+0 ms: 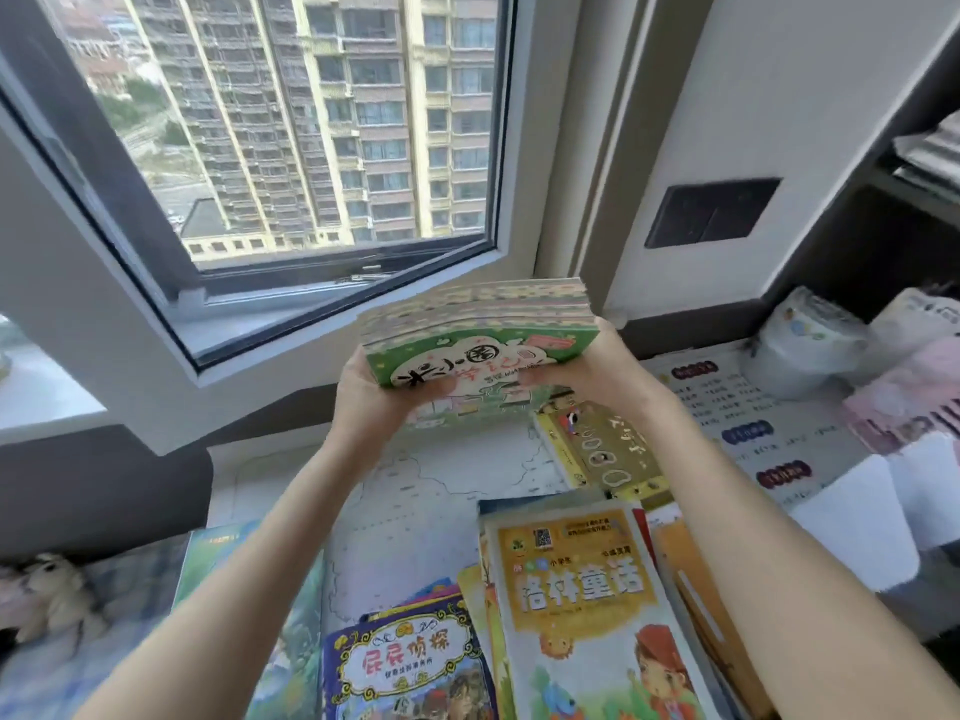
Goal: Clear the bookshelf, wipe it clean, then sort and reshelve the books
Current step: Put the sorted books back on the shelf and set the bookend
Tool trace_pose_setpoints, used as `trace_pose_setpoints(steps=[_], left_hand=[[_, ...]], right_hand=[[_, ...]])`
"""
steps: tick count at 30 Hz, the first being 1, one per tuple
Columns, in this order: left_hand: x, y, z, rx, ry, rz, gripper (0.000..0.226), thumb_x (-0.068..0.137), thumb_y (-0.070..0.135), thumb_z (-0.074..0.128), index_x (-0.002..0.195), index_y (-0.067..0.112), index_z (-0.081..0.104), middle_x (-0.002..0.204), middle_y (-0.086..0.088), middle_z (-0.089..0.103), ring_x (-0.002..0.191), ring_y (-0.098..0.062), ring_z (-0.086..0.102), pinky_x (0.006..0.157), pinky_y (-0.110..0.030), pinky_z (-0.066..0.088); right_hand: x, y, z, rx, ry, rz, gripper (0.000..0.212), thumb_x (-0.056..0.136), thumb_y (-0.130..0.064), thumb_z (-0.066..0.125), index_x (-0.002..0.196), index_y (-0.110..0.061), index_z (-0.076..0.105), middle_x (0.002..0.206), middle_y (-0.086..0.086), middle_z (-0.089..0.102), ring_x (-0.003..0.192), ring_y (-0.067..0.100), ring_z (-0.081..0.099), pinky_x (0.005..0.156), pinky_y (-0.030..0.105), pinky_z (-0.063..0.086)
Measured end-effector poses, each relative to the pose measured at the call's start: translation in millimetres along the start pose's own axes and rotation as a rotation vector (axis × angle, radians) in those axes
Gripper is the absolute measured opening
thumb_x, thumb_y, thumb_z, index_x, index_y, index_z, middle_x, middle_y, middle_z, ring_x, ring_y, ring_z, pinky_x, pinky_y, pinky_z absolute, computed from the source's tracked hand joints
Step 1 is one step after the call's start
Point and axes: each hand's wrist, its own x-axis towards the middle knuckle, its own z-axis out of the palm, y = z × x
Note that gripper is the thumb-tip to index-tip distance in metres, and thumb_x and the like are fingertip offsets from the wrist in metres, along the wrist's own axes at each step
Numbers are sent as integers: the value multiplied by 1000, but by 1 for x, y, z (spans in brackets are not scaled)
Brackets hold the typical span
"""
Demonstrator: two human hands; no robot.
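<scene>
The stack of green books [483, 324] is held up off the table, in front of the lower corner of the big window [291, 148], its top cover tilted toward the camera. The table [415, 485], pale with a faint map printed on its surface, runs from the wall to the near edge. At the far right stands the dark bookshelf [904, 200], where some papers lie flat on an upper shelf; what else it holds cannot be made out.

On the near part of the table, a large green picture book [234, 589] lies at the left. A yellow fairy-tale book [582, 605] lies on top of other books at the right. A blue detective book [410, 667] lies between them, and an olive-gold book [597, 454] lies farther back, under the raised stack. A printed chart [727, 407] lies flat toward the right, beside a white wrapped pack [805, 340].

The left hand [374, 387] grips the stack's left side, with its thumb laid across the front cover and its fingers out of sight behind. The right hand [597, 376] grips the right side the same way. A dark wall panel [711, 213] sits on the wall to the right of the window. A plush toy [57, 589] lies at the far left.
</scene>
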Motion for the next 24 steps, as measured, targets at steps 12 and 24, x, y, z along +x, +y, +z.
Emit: trace_pose_setpoints(steps=[12, 24], left_hand=[[-155, 178, 7, -243, -578, 220, 53, 33, 12, 84, 84, 20, 71, 83, 5, 75, 79, -9, 72, 61, -18, 54], [-326, 298, 94, -375, -980, 538, 60, 31, 14, 90, 87, 19, 72, 87, -3, 76, 75, -18, 73, 57, -24, 56]], right_hand=[[-262, -186, 0, 189, 602, -287, 43, 64, -14, 82, 103, -16, 66, 99, 4, 74, 93, 24, 70, 78, 35, 57], [-489, -279, -38, 180, 1081, -383, 22, 53, -19, 78, 75, -23, 75, 80, -1, 75, 75, 19, 72, 68, 30, 60]])
